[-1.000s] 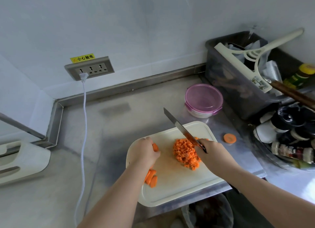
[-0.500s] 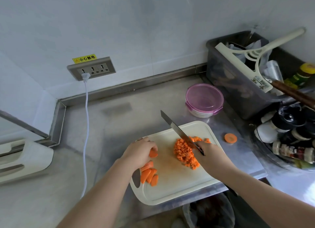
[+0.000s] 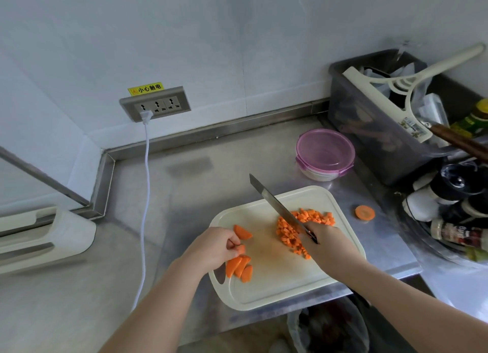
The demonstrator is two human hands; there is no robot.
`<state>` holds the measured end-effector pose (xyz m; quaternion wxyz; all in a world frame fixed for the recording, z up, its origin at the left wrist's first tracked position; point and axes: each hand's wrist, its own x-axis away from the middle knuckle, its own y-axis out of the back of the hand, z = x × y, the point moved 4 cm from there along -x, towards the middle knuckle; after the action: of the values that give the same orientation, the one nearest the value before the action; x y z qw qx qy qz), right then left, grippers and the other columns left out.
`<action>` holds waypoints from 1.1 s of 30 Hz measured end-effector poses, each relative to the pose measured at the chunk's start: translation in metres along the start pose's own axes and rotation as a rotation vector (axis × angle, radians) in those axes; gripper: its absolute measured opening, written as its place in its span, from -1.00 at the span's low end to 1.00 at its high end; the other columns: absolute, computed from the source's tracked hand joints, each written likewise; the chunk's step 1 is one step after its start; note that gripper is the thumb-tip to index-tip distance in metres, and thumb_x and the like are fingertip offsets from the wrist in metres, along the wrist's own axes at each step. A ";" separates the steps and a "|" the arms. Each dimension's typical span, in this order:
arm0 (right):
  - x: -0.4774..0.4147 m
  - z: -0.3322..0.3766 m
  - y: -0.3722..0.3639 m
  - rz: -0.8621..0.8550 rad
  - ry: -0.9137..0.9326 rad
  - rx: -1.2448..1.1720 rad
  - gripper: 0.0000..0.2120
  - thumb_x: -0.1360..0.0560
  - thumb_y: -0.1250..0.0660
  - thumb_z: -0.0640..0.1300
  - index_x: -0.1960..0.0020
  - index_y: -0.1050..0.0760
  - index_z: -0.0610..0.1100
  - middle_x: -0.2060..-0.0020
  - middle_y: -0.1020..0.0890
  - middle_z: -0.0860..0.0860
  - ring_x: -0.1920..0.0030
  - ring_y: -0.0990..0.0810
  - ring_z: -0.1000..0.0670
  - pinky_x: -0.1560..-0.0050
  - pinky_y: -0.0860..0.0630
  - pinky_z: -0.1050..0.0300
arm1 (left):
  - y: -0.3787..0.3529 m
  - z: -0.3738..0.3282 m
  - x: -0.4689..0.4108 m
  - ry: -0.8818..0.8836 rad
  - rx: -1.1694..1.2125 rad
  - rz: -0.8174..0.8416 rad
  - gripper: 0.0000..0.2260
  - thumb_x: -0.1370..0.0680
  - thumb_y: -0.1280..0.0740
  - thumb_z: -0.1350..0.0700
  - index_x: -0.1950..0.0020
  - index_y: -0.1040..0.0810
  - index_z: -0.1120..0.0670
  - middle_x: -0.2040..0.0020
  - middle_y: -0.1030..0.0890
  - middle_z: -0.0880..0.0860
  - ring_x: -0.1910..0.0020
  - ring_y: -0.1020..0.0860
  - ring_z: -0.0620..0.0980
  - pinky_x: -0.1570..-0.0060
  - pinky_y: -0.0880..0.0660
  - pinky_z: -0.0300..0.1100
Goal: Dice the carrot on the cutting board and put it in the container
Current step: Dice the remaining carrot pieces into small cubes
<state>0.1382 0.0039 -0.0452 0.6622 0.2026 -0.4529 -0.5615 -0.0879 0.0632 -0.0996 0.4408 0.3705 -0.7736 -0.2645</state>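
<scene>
A cream cutting board (image 3: 274,278) lies on the steel counter. On its right half sits a heap of diced carrot (image 3: 303,226). Several long carrot pieces (image 3: 239,267) lie at the board's left side, and one more carrot piece (image 3: 243,232) lies just above them. My left hand (image 3: 211,248) pinches a carrot piece among these. My right hand (image 3: 330,247) grips a knife (image 3: 274,205) whose blade points up and left above the diced heap. A round container with a pink lid (image 3: 325,153) stands behind the board.
A carrot end slice (image 3: 365,212) lies on the counter right of the board. A grey bin (image 3: 375,120) with a squeegee and several bottles (image 3: 454,210) crowd the right. A white cord (image 3: 144,207) hangs from the wall socket. A trash bag (image 3: 327,326) sits below the counter edge.
My left hand has pulled back toward the board's left side and spread the long carrot pieces. The knife has lifted and shifted slightly left over the diced heap.
</scene>
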 end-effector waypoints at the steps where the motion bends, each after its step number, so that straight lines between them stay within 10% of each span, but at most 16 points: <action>1: 0.001 0.000 0.000 -0.003 -0.002 -0.002 -0.77 -0.62 -0.14 -0.06 0.21 -0.37 0.00 0.43 -0.44 0.05 0.45 -0.37 0.09 0.43 -0.23 0.23 | -0.001 0.000 0.000 0.007 -0.008 0.019 -0.83 -0.50 -0.40 0.06 -0.08 -0.58 -0.04 0.02 -0.63 -0.11 -0.02 -0.58 -0.15 -0.08 -0.49 -0.19; 33: 0.012 0.004 -0.001 -0.005 -0.020 0.017 -0.70 -0.63 -0.13 -0.06 0.29 -0.27 0.07 0.42 -0.43 0.06 0.43 -0.36 0.09 0.43 -0.23 0.24 | 0.005 -0.007 0.002 -0.048 -0.158 0.046 -0.90 -0.50 -0.30 0.03 0.16 -0.54 0.03 0.18 -0.62 0.00 0.16 -0.58 -0.04 0.12 -0.49 -0.14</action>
<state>0.1338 -0.0063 -0.0399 0.6547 0.2036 -0.4637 -0.5612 -0.0840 0.0637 -0.0920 0.4559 0.3101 -0.7690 -0.3234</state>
